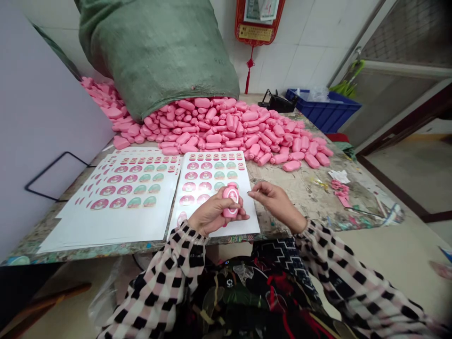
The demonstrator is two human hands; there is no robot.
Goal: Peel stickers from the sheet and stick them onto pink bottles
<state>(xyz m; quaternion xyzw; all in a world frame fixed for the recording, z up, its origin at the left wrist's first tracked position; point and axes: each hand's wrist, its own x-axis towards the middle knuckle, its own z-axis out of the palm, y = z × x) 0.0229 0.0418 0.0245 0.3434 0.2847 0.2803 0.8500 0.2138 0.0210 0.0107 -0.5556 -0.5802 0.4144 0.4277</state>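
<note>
Plainly, pink bottle (231, 213), oval label (233, 194).

My left hand (215, 212) hides part of the pink bottle (232, 194); the top edge cuts off the green sack (158, 56) and red wall hanging (254, 33)

Two hands, the left hand (212, 214) and the right hand (277, 200), and one pink bottle (230, 207) in the left; the far heap of bottles (219, 128) is too overlapped to count. The top sheet (95, 228) at left bears eight large pink stickers (117, 203) and eight green stickers (149, 201). Far off are one green sack (162, 52), one blue bin (328, 115) and one red wall hanging (254, 40).
</note>
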